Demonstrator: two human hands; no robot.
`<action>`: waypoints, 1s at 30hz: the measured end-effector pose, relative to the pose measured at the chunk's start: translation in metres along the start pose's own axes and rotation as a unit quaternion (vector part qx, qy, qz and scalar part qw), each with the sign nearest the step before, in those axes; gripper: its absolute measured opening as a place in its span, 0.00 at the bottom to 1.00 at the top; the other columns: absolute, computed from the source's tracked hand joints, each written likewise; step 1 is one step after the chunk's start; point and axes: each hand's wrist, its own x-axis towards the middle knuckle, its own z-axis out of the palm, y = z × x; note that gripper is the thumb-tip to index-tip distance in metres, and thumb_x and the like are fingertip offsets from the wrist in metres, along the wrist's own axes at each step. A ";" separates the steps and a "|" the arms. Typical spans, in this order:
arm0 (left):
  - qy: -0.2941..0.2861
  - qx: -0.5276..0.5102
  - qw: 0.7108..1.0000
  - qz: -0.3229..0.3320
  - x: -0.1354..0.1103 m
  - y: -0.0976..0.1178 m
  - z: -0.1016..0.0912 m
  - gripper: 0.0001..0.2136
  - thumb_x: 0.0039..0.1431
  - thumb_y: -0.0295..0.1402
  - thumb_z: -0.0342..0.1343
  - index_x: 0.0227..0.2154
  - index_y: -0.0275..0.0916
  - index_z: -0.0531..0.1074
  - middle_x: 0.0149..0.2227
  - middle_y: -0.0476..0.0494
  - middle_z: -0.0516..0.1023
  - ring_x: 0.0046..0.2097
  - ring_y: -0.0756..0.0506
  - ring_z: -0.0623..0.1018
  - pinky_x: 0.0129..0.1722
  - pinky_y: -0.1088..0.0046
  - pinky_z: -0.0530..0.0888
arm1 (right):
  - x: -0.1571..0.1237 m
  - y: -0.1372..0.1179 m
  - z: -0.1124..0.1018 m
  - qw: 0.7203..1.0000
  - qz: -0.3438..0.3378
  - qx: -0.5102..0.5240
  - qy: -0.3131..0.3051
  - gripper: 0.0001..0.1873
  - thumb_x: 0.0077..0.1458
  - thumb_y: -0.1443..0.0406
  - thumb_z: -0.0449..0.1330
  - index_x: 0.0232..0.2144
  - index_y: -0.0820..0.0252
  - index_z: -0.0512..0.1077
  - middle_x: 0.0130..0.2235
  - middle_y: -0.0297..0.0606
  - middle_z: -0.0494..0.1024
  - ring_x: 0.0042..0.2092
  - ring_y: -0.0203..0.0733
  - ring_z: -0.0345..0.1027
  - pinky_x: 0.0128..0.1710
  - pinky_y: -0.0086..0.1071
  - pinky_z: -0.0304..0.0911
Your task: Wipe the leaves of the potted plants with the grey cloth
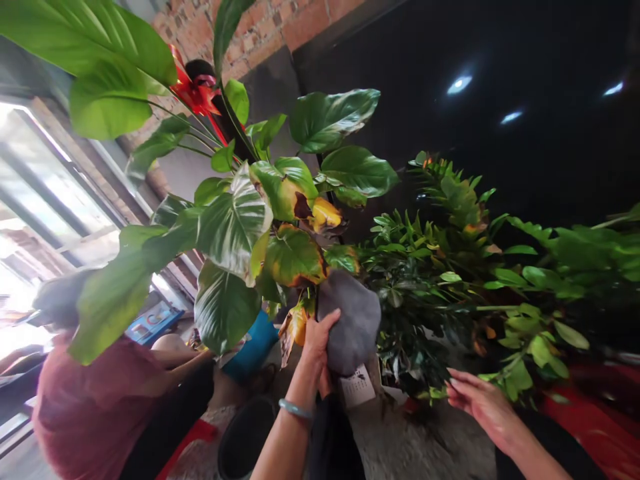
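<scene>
My left hand [316, 343], with a pale bangle on the wrist, grips a dark grey, rounded flat piece [350, 323] by its left edge. The thumb lies on its face; the other fingers are mostly hidden. Just above it hang yellowing, brown-edged leaves [295, 257] of a tall broad-leaved plant [235, 217]. At lower right, my right hand [483, 407] reaches toward low green foliage [520, 370] with its fingers stretched out. Nothing shows clearly in its fingers.
A person in a reddish top [100, 400] sits at the left. A black bucket [247, 437] and a blue container [253, 347] stand near the plant. Dense leafy plants [450, 267] fill the right, before a dark glossy wall [500, 67]. A red bow [197, 90] is tied to the pole.
</scene>
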 end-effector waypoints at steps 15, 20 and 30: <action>0.012 0.012 0.997 0.079 0.001 0.037 -0.010 0.26 0.30 0.39 0.71 0.36 0.34 0.76 0.32 0.41 0.82 0.31 0.42 0.79 0.31 0.68 0.76 | -0.001 -0.002 0.000 1.000 -0.005 -0.006 -0.001 0.16 0.18 0.73 0.73 0.18 0.60 0.77 0.16 0.36 0.78 0.19 0.39 0.71 0.20 0.28 0.70; -0.097 0.070 0.992 -0.032 -0.012 -0.028 -0.010 0.24 0.27 0.36 0.72 0.33 0.34 0.78 0.30 0.41 0.82 0.32 0.40 0.80 0.35 0.64 0.77 | 0.001 0.000 -0.003 1.000 -0.009 -0.008 0.004 0.15 0.19 0.74 0.73 0.18 0.60 0.77 0.16 0.35 0.77 0.19 0.41 0.72 0.21 0.31 0.71; -0.192 0.066 0.979 -0.033 -0.041 0.001 -0.029 0.24 0.30 0.38 0.71 0.36 0.36 0.79 0.32 0.44 0.82 0.34 0.43 0.79 0.37 0.68 0.76 | -0.005 -0.007 0.002 1.000 0.003 -0.020 0.004 0.15 0.15 0.72 0.73 0.15 0.58 0.78 0.16 0.36 0.78 0.18 0.38 0.70 0.19 0.27 0.69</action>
